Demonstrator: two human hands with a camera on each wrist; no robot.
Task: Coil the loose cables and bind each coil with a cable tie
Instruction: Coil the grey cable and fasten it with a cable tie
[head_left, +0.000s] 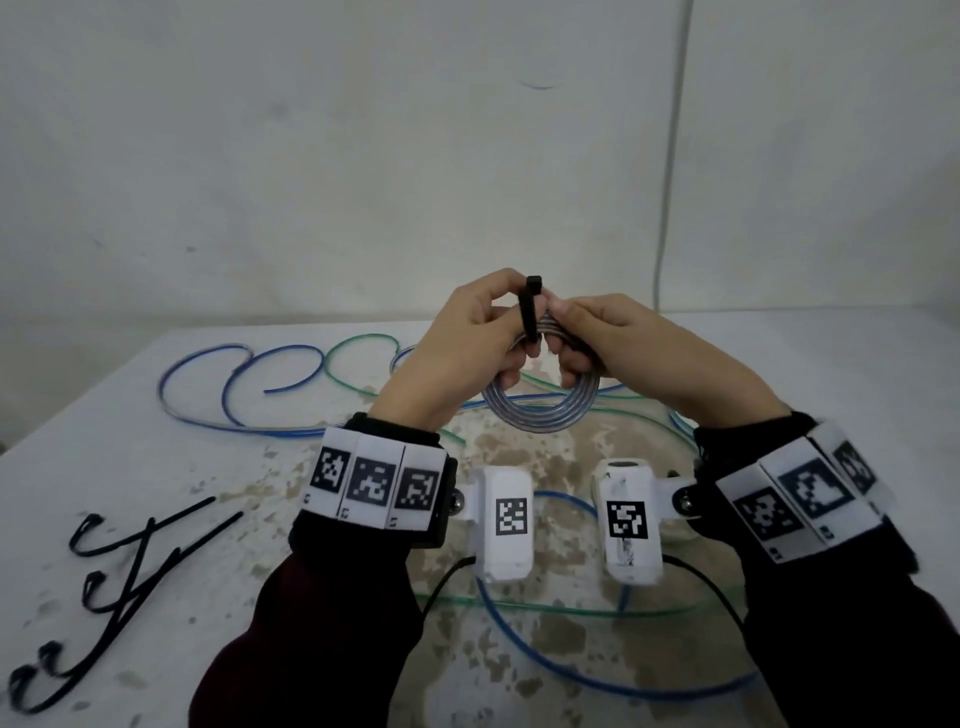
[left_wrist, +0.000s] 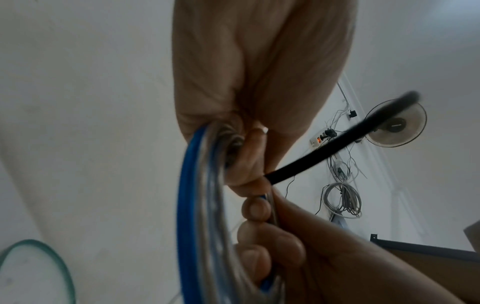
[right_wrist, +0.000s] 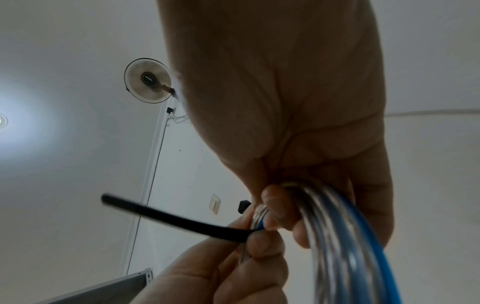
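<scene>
Above the table I hold a small coil of clear and blue cable (head_left: 540, 415) between both hands. My left hand (head_left: 496, 332) curls round the coil's top and pinches a black cable tie (head_left: 531, 312), which stands upright with its head on top. My right hand (head_left: 566, 340) grips the coil right beside it, knuckles nearly touching the left. In the left wrist view the tie (left_wrist: 337, 144) sticks out from under my fingers beside the coil (left_wrist: 189, 205). The right wrist view shows the tie (right_wrist: 176, 220) ending in the left fingertips (right_wrist: 265, 246), next to the coil (right_wrist: 342, 246).
Loose blue cable (head_left: 218, 384) and green cable (head_left: 358, 348) loop over the stained white table (head_left: 104, 457); another blue loop (head_left: 571, 675) lies near the front. Several spare black ties (head_left: 119, 571) lie at the left. A wall stands close behind the table.
</scene>
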